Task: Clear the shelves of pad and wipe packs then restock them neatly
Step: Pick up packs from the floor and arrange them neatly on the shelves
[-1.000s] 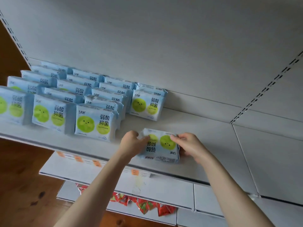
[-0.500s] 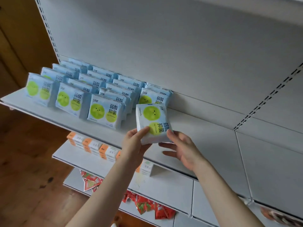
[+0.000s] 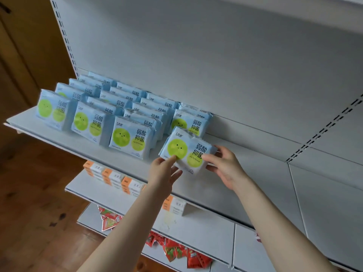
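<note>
Left hand and right hand pinch a tilted blue pack printed 弱酸抑菌 and, seemingly, 240mm.

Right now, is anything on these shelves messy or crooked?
Yes. The pack between the left hand and right hand is tilted, not lined up with the neat rows. Lower down, red packets lie jumbled.

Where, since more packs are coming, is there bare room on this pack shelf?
The shelf is bare right of the held pack, back to the rear panel. A narrow strip runs along its front edge. The left half is crowded with rows of packs.
</note>
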A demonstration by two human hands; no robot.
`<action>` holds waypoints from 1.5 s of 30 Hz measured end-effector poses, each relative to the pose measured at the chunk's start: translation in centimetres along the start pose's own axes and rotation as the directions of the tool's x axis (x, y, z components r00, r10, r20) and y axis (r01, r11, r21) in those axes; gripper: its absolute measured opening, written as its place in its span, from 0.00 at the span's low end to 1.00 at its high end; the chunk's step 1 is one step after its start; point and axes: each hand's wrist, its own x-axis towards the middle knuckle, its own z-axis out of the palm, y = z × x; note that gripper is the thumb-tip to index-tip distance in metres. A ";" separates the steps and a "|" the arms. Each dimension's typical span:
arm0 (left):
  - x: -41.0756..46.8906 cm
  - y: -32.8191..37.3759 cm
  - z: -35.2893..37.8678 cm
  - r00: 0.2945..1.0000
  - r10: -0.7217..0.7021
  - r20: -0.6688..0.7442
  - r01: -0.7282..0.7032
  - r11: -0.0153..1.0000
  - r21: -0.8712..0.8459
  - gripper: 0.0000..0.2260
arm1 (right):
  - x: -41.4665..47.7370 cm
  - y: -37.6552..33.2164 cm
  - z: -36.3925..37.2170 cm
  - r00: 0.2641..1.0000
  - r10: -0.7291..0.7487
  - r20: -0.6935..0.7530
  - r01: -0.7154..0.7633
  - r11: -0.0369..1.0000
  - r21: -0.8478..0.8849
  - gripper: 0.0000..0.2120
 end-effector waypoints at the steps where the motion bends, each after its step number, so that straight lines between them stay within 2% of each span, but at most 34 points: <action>1: 0.5 0.2 0.4 1.000 -0.011 -0.021 0.011 1.000 0.003 0.07 | 0.7 0.1 0.1 1.000 -0.003 -0.023 0.003 1.000 -0.003 0.12; 6: 3.5 1.1 1.6 0.996 -0.063 -0.061 0.064 0.998 0.027 0.09 | 4.6 0.2 0.8 0.994 -0.026 -0.106 0.020 0.998 -0.056 0.11; 20: 6.9 2.1 1.9 0.997 -0.048 -0.065 0.054 0.993 0.101 0.10 | 9.3 0.8 2.7 0.972 -0.049 -0.230 0.018 0.991 -0.134 0.15; 33: 5.9 1.8 2.0 0.997 -0.052 -0.061 0.058 0.994 0.094 0.08 | 9.6 0.5 2.0 0.991 -0.059 -0.123 0.028 0.970 -0.243 0.12; 37: 5.0 1.9 1.8 0.996 -0.045 -0.071 0.053 0.991 0.122 0.04 | 8.7 0.1 2.0 0.980 -0.099 -0.172 0.053 0.965 -0.256 0.10; 39: 4.2 1.9 1.7 0.996 -0.016 -0.083 0.029 0.989 0.146 0.06 | 7.7 -0.2 1.8 0.959 -0.163 -0.231 0.102 0.961 -0.256 0.09; 42: 2.4 1.9 1.5 0.996 0.053 -0.069 -0.039 0.982 0.186 0.08 | 5.8 -0.7 1.8 0.930 -0.190 -0.315 0.134 0.973 -0.189 0.14; 43: 1.8 1.9 1.3 0.995 0.081 -0.065 -0.066 0.978 0.197 0.08 | 5.1 -0.8 2.0 0.938 -0.186 -0.292 0.137 0.974 -0.182 0.14; 45: 0.3 1.8 0.5 0.989 0.134 -0.070 -0.116 0.969 0.218 0.09 | 3.6 -1.0 2.6 0.974 -0.162 -0.160 0.135 0.976 -0.169 0.09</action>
